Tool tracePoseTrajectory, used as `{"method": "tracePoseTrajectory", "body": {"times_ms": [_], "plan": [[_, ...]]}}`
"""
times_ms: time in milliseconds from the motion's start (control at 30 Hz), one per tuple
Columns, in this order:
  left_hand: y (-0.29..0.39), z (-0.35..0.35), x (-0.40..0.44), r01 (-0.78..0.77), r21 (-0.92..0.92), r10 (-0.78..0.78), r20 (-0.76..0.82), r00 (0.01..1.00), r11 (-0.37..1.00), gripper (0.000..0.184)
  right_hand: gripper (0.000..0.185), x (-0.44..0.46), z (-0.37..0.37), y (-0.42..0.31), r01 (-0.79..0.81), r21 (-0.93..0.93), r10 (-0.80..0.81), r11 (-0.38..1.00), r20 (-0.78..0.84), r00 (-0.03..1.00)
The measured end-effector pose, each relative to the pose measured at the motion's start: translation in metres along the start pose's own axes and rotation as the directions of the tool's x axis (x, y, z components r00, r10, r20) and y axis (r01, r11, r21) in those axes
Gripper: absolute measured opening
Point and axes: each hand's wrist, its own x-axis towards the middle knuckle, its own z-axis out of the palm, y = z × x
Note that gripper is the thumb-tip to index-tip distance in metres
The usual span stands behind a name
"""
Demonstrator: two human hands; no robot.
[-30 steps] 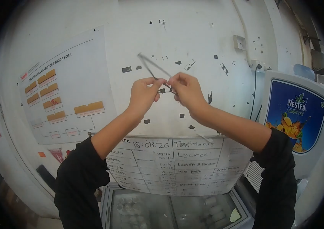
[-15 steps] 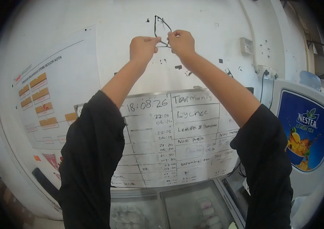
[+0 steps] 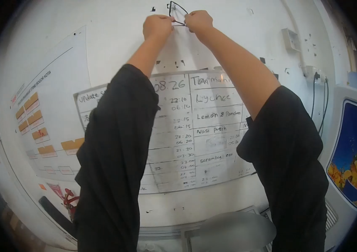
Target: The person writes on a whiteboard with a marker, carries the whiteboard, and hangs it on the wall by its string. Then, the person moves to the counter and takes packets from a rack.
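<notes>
A thin black cord [image 3: 179,5] makes a narrow loop high on the wall, beside a small hook [image 3: 173,7]. Whether the loop is over the hook, I cannot tell. My left hand [image 3: 157,27] pinches the cord's lower left side, and my right hand [image 3: 200,21] pinches the lower right side. Both arms reach up over a whiteboard [image 3: 174,117] with handwritten names and times. My sleeves cover parts of the board. How the cord joins the board is not visible.
A printed organisation chart [image 3: 52,105] hangs on the left wall. To the right are a wall socket with cables [image 3: 315,75] and a Nestea machine [image 3: 350,155]. Below the board lies a glass-topped freezer [image 3: 161,233], partly hidden by a blurred grey patch. Red handles [image 3: 70,199] show at lower left.
Both hands have risen slightly towards the hook, still pinching the cord. The whiteboard sits higher on the wall, with bare wall now showing between it and the freezer. The view has shifted.
</notes>
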Motion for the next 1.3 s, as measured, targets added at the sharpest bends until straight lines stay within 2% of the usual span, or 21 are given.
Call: {"method": "tracePoseTrajectory", "body": {"times_ms": [133,200,367,467,533,633,700,767,800,867,933,967,1033,1067,1100,1133,1167,1200,1233,1267,1300], "plan": [[-0.022,0.009,-0.039,0.040,-0.029,-0.041,-0.036,0.999,0.999,0.018,0.025,-0.036,0.004,0.026,0.053,-0.003,-0.052,0.999,0.067,0.996],[-0.027,0.010,-0.047,-0.003,-0.044,0.002,-0.028,1.000,0.999,0.029,0.026,-0.052,0.007,0.033,0.213,-0.098,-0.224,0.972,-0.112,0.968],[-0.029,0.010,-0.051,0.070,-0.087,-0.064,0.074,0.995,0.994,0.033,0.024,-0.066,-0.004,0.022,0.138,-0.126,-0.139,0.982,0.005,0.990],[-0.036,0.013,-0.063,-0.042,-0.024,0.042,-0.010,0.999,0.999,0.035,0.018,-0.073,-0.003,0.018,0.257,-0.328,-0.279,0.909,-0.021,0.960],[-0.038,0.009,-0.071,-0.042,0.018,0.042,0.000,0.999,0.999,0.034,0.015,-0.073,-0.003,0.019,0.416,-0.644,-0.493,0.642,0.069,0.867],[-0.029,-0.007,-0.082,-0.045,0.044,0.041,0.084,0.996,0.998,0.032,0.007,-0.074,-0.003,0.016,0.497,-0.730,-0.577,0.470,0.173,0.799],[-0.032,-0.012,-0.082,-0.046,0.030,0.040,0.156,0.987,0.999,0.030,0.008,-0.078,-0.004,0.010,0.510,-0.732,-0.556,0.452,0.216,0.803],[-0.040,-0.013,-0.088,-0.205,0.068,0.176,0.299,0.938,0.976,0.034,0.010,-0.087,-0.004,0.003,0.525,-0.731,-0.531,0.437,0.261,0.806],[-0.044,-0.013,-0.093,-0.204,0.061,0.177,0.298,0.938,0.977,0.034,0.012,-0.095,-0.005,0.000,0.532,-0.718,-0.507,0.450,0.285,0.813],[-0.051,-0.012,-0.105,-0.452,0.191,0.388,0.296,0.873,0.871,0.053,0.014,-0.107,-0.003,0.002,0.531,-0.715,-0.483,0.454,0.303,0.821],[-0.054,-0.008,-0.117,-0.471,0.253,0.409,0.262,0.874,0.845,0.061,0.021,-0.117,-0.002,0.009,0.446,-0.704,-0.435,0.553,0.212,0.875],[-0.051,-0.012,-0.126,-0.470,0.325,0.408,0.244,0.880,0.820,0.069,0.032,-0.131,-0.006,-0.002,0.367,-0.714,-0.299,0.596,0.226,0.927],[-0.035,-0.026,-0.147,-0.444,0.338,0.398,0.198,0.896,0.830,0.071,0.047,-0.163,-0.017,-0.010,0.375,-0.712,-0.332,0.594,0.209,0.920],[-0.027,-0.028,-0.160,-0.420,0.351,0.390,0.157,0.907,0.837,0.074,0.056,-0.185,-0.031,-0.024,0.348,-0.570,-0.263,0.744,0.229,0.937],[-0.040,-0.028,-0.166,-0.464,0.257,0.448,0.124,0.886,0.848,0.078,0.057,-0.219,-0.040,-0.040,0.365,-0.437,-0.355,0.822,0.110,0.929],[-0.052,-0.025,-0.182,-0.477,0.176,0.477,0.048,0.878,0.861,0.076,0.052,-0.253,-0.065,-0.053,0.232,-0.173,-0.194,0.957,0.210,0.958],[-0.044,-0.041,-0.207,-0.557,0.134,0.549,0.096,0.830,0.819,0.073,0.045,-0.292,-0.068,-0.023,0.344,-0.032,-0.340,0.938,0.097,0.935],[-0.019,-0.062,-0.241,-0.560,0.029,0.558,0.051,0.828,0.828,0.069,0.047,-0.337,-0.051,0.012,0.556,-0.493,-0.628,0.669,0.024,0.778],[-0.003,-0.081,-0.272,-0.439,-0.045,0.441,0.070,0.895,0.898,0.065,0.041,-0.407,-0.099,-0.001,0.506,-0.387,-0.543,0.771,0.016,0.840],[0.006,-0.101,-0.307,-0.452,-0.015,0.452,0.080,0.888,0.892,0.059,0.036,-0.489,-0.137,-0.029,0.430,-0.277,-0.448,0.859,-0.005,0.894],[0.012,-0.121,-0.346,-0.416,-0.137,0.425,0.040,0.904,0.899,0.058,0.032,-0.564,-0.161,-0.022,0.359,-0.262,-0.361,0.896,0.041,0.932]]}}
